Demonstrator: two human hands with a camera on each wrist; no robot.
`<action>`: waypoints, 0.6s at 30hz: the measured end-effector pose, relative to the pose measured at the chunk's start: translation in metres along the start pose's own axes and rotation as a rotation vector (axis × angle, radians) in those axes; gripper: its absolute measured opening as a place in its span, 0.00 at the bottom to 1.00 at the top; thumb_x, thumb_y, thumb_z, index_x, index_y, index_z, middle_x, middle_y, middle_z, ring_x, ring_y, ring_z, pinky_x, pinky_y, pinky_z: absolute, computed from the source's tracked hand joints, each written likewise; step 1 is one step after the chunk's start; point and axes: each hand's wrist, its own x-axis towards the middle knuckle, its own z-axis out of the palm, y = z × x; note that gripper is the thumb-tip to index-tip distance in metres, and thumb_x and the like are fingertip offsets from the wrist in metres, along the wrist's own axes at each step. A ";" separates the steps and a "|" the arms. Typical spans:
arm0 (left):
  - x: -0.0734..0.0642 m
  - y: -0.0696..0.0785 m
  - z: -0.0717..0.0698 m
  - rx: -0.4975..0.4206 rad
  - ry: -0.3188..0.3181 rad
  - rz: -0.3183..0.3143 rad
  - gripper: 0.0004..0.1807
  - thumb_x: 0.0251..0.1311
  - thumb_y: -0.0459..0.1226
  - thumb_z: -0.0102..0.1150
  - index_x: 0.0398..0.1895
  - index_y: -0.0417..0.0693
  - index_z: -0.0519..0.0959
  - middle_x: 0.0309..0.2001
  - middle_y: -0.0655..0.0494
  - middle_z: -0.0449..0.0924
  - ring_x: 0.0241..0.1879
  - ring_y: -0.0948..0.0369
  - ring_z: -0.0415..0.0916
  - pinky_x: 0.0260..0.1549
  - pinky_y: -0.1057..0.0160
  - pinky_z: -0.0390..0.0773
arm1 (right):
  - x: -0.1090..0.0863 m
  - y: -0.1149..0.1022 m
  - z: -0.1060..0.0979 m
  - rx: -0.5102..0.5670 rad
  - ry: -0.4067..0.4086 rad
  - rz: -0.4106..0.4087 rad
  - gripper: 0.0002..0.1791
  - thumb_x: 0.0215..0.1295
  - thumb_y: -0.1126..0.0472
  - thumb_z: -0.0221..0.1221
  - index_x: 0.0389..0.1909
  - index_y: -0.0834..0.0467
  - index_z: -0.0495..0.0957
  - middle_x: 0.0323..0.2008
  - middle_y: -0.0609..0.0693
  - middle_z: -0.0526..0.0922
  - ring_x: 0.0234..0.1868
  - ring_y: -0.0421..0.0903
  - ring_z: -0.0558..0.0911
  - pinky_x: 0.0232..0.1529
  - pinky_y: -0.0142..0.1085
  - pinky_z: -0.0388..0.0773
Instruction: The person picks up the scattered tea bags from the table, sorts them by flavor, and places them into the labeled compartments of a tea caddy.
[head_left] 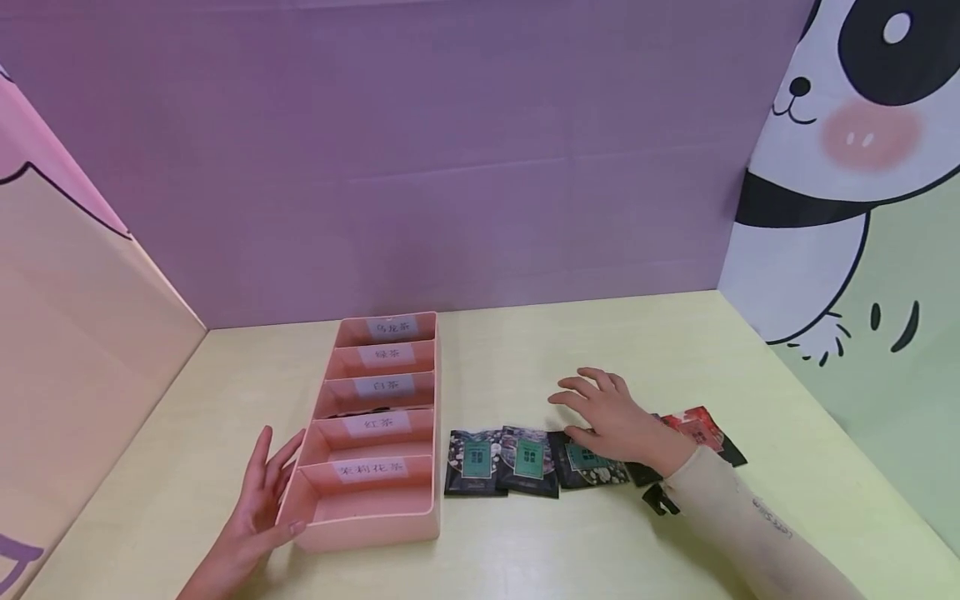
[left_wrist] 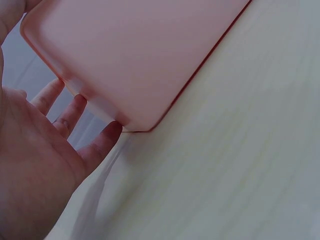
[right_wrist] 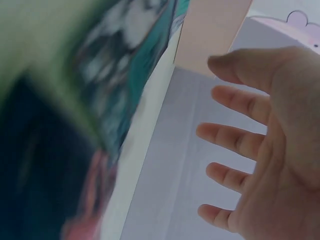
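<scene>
In the head view, a pink box (head_left: pixel 375 533) with several compartments and handwritten paper labels stands left of centre. My left hand (head_left: pixel 258 517) touches its near left corner, thumb on the rim and the other fingers spread along the side wall. In the left wrist view, fingertips (left_wrist: pixel 112 131) rest against the box's wall. The dark edge of a packet (head_left: pixel 375 412) shows in the middle compartment. My right hand (head_left: pixel 615 421) hovers with spread fingers over a row of tea sachets, holding nothing. Dark sachets with green labels (head_left: pixel 528 462) lie right of the box.
A red and black sachet (head_left: pixel 701 429) lies at the row's right end, partly behind the right forearm. The pale table (head_left: pixel 495 358) meets a purple backdrop (head_left: pixel 465 167) at the back. A panda print (head_left: pixel 840 167) covers the right side panel.
</scene>
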 end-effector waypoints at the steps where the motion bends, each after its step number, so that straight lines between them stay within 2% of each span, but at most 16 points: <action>1: 0.000 0.000 0.000 0.007 0.009 -0.010 0.60 0.55 0.09 0.43 0.78 0.53 0.21 0.78 0.62 0.46 0.73 0.69 0.50 0.64 0.71 0.61 | -0.003 0.003 -0.001 -0.005 -0.009 0.010 0.21 0.66 0.59 0.63 0.59 0.56 0.75 0.61 0.59 0.73 0.66 0.67 0.64 0.57 0.68 0.62; 3: -0.001 0.001 0.001 0.010 0.017 -0.013 0.60 0.55 0.10 0.44 0.78 0.53 0.21 0.78 0.63 0.46 0.73 0.69 0.50 0.64 0.72 0.61 | -0.010 0.008 -0.002 -0.004 -0.018 0.035 0.22 0.66 0.59 0.64 0.60 0.57 0.75 0.62 0.60 0.72 0.65 0.68 0.64 0.56 0.69 0.61; 7: 0.000 -0.002 0.001 -0.014 -0.015 0.035 0.59 0.56 0.10 0.43 0.77 0.50 0.20 0.79 0.59 0.45 0.74 0.67 0.49 0.64 0.71 0.61 | -0.024 0.017 -0.006 0.005 -0.034 0.094 0.23 0.65 0.60 0.64 0.61 0.58 0.74 0.61 0.62 0.72 0.64 0.69 0.64 0.56 0.70 0.60; 11: -0.001 -0.006 -0.001 -0.031 -0.029 0.056 0.59 0.54 0.09 0.43 0.78 0.51 0.21 0.79 0.59 0.44 0.74 0.66 0.49 0.64 0.71 0.62 | -0.037 0.028 -0.011 0.026 -0.065 0.155 0.23 0.66 0.60 0.63 0.61 0.58 0.74 0.62 0.64 0.72 0.64 0.70 0.64 0.56 0.70 0.59; 15: -0.002 -0.008 -0.002 -0.027 -0.035 0.074 0.59 0.53 0.08 0.42 0.78 0.49 0.21 0.79 0.57 0.44 0.74 0.66 0.49 0.64 0.71 0.62 | -0.048 0.042 -0.022 0.056 -0.102 0.227 0.22 0.67 0.59 0.63 0.60 0.59 0.74 0.61 0.64 0.72 0.63 0.71 0.64 0.56 0.71 0.57; 18: -0.002 -0.006 -0.002 -0.010 -0.020 0.065 0.60 0.53 0.08 0.42 0.78 0.50 0.22 0.79 0.57 0.45 0.74 0.66 0.50 0.63 0.71 0.63 | -0.054 0.055 -0.033 0.060 -0.156 0.308 0.22 0.65 0.57 0.64 0.59 0.58 0.74 0.61 0.65 0.72 0.61 0.71 0.64 0.54 0.71 0.58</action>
